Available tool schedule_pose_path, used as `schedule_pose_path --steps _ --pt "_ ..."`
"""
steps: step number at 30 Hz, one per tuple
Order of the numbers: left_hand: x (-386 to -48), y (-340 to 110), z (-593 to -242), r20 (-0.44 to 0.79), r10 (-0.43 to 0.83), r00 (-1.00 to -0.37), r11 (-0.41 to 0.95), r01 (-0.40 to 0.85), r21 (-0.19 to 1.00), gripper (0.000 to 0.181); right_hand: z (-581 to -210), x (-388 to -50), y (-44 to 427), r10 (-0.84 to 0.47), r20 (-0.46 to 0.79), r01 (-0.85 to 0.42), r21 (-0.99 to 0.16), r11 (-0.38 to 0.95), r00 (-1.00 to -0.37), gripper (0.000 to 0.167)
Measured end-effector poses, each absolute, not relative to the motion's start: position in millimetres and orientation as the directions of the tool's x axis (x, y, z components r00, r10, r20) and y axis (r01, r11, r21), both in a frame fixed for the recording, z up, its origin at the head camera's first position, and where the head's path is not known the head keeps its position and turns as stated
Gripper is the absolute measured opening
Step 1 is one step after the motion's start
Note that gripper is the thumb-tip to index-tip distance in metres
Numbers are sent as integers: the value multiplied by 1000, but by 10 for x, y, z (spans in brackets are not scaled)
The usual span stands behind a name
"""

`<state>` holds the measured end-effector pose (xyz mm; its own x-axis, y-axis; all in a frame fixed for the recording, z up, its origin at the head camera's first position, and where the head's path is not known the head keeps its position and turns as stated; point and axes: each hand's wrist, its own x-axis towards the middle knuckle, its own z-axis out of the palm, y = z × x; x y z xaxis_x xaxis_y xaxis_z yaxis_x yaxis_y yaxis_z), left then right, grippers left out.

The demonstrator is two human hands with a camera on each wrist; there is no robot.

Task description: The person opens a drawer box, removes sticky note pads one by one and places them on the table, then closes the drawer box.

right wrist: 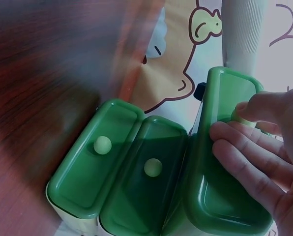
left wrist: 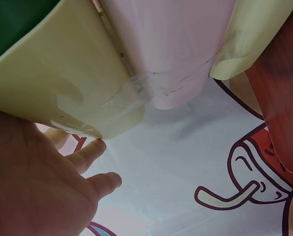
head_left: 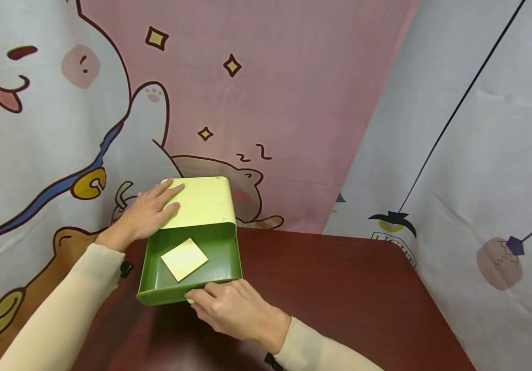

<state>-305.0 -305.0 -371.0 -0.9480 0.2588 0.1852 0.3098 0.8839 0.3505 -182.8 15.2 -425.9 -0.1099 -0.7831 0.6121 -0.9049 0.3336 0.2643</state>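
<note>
A small drawer cabinet with a pale yellow top casing (head_left: 205, 201) stands on the table. Its top green drawer (head_left: 223, 252) is pulled out, and a pale yellow square, perhaps a sticky-note pad (head_left: 184, 259), lies askew inside. My left hand (head_left: 150, 210) rests on the casing's left side, fingers spread over the top. At the drawer's front, my right hand (head_left: 240, 310) pinches the round light green drawer knob (right wrist: 239, 118) between thumb and fingers. Two other green drawer fronts, one with a knob (right wrist: 102, 145) and one with a similar knob (right wrist: 153, 167), are closed in the right wrist view.
The dark red-brown table (head_left: 331, 288) extends to the right of the cabinet. A cartoon-printed curtain (head_left: 294, 103) hangs close behind and along the sides. Pink middle casing (left wrist: 168, 49) shows between yellow ones in the left wrist view.
</note>
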Motion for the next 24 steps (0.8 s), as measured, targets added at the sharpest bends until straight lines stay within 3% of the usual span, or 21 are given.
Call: schedule_pose_path --steps 24 --pt "-3073 -3063 -3737 189 264 -946 885 315 343 70 -4261 -1806 246 -790 607 -892 304 334 -89 26"
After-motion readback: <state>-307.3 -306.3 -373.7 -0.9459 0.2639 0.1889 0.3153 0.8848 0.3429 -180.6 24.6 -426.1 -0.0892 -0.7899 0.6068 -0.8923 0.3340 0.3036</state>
